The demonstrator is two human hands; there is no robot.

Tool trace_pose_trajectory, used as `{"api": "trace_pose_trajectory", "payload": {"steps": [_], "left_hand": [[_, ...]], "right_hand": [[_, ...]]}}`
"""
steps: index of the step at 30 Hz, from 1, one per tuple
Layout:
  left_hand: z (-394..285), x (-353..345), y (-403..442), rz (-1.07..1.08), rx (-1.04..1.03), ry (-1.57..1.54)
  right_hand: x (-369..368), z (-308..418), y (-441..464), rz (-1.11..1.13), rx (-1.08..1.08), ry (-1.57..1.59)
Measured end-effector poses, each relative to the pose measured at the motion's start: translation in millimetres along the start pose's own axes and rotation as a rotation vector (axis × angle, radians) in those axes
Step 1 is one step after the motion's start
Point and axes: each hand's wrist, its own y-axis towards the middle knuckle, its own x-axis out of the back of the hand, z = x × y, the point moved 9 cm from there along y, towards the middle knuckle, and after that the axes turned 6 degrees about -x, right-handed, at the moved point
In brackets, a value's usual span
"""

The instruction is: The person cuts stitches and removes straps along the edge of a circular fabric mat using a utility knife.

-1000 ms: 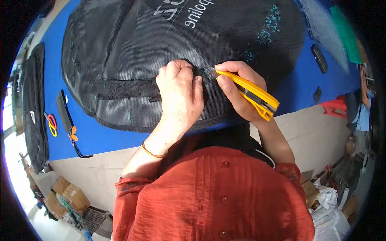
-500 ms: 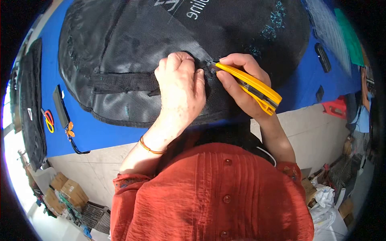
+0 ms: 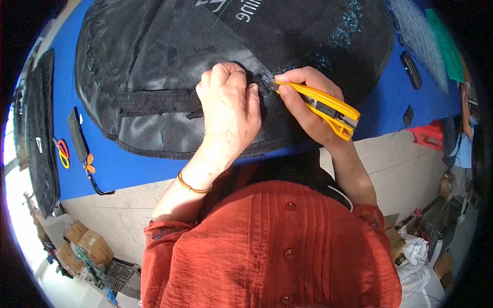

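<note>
Black mesh cloth (image 3: 174, 56) is spread over the blue desk (image 3: 128, 172). It is pressed by the left hand (image 3: 228, 110), fingers curled; whether cloth is pinched beneath cannot be told. In the right hand (image 3: 310, 119) a yellow cutter (image 3: 339, 106) is gripped by closed fingers, its tip at the cloth near the left hand.

Table's (image 3: 136, 167) blue-topped, spanning the upper half of the frame from where I'm standing. Big blk mesh piece (image 3: 179, 43) w/ white lettering covers most of it, upper ctr. Far L: long blk fabric bundle (image 3: 41, 138), then a red-and-yellow-handled tool (image 3: 62, 154), then a slim dark case (image 3: 78, 136) w/ an orange charm (image 3: 90, 164) by its btm end. Upper R: see-through sheet (image 3: 418, 43), blk oblong item (image 3: 411, 71) (can't ID), small dark scrap (image 3: 408, 116) nr the edge.
</note>
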Motion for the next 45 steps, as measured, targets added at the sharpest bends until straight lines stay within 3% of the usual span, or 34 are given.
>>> {"api": "trace_pose_trajectory", "payload": {"steps": [30, 41, 45], "left_hand": [[0, 2, -1, -0.024, -0.022, 0.036], [0, 3, -1, -0.030, -0.018, 0.019], [0, 2, -1, -0.023, -0.021, 0.027]], "right_hand": [[-3, 2, 1, -0.033, 0.067, -0.021], [-3, -9, -1, -0.007, -0.088, 0.062], [-3, -6, 1, -0.038, -0.032, 0.057]]}}
